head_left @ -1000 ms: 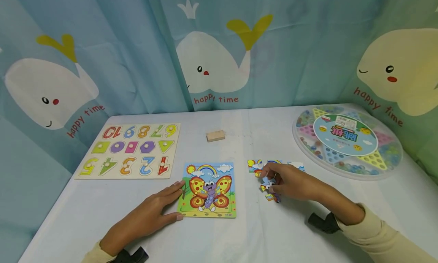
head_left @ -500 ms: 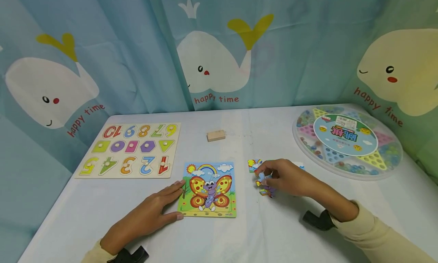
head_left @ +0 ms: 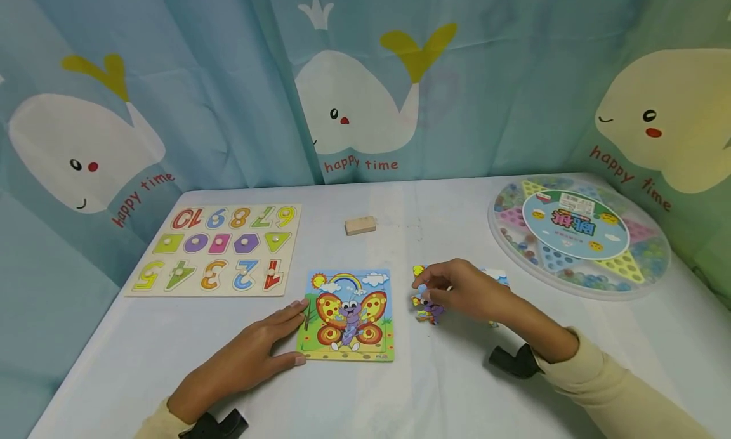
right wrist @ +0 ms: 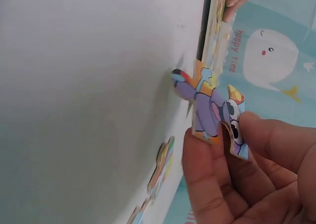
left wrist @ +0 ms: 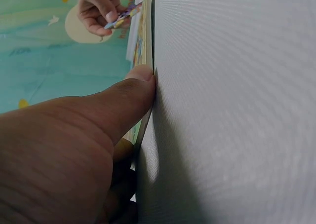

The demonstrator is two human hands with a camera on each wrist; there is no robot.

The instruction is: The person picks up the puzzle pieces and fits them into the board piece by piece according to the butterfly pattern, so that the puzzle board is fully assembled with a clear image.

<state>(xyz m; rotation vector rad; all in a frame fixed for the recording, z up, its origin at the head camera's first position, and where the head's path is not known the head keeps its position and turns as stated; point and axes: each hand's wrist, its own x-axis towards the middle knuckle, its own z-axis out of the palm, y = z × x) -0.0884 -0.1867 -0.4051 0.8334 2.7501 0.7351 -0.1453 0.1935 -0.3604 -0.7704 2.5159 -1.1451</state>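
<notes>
A square butterfly jigsaw board (head_left: 377, 347) lies at the middle of the table. My left hand (head_left: 251, 356) rests along its left edge, fingers fairly straight; the thumb (left wrist: 140, 81) touches the board's edge in the left wrist view. To the right of the board, my right hand (head_left: 471, 293) pinches jigsaw pieces (right wrist: 207, 110) between thumb and fingers, raised off the table. They show a purple body and cartoon eyes, two parts lying against each other. Behind and under that hand lie loose jigsaw pieces (head_left: 495, 276), partly covered by it.
At the left lies a wooden number-and-shape board (head_left: 228, 233). A small wooden block (head_left: 360, 226) sits behind the butterfly board. A round Chinese checkers set (head_left: 577, 229) with marbles is at the back right. A blue whale-print curtain (head_left: 485, 122) hangs behind the table.
My right hand has moved left toward the butterfly board, carrying the pinched jigsaw pieces. The left hand has stayed where it was.
</notes>
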